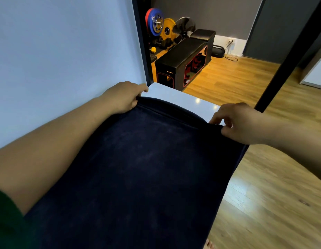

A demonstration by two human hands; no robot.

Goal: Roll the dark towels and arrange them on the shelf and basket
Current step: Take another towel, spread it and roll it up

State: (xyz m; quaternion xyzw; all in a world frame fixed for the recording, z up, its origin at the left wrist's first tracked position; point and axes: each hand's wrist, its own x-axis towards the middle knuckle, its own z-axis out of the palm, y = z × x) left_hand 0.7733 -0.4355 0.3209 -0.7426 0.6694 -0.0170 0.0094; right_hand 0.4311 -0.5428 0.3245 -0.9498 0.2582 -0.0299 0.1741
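Observation:
A dark navy towel (147,168) lies spread flat along a white surface (183,101), and its right side hangs a little over the edge. My left hand (123,97) grips the towel's far left corner next to the wall. My right hand (238,123) pinches the far right corner between thumb and fingers. The far edge of the towel curves between my two hands. No shelf or basket is in view.
A pale wall (57,60) runs along the left. A black post (285,60) rises at the right. Beyond lie a wooden floor (272,194), a black bench (183,58) and coloured weight plates (161,24).

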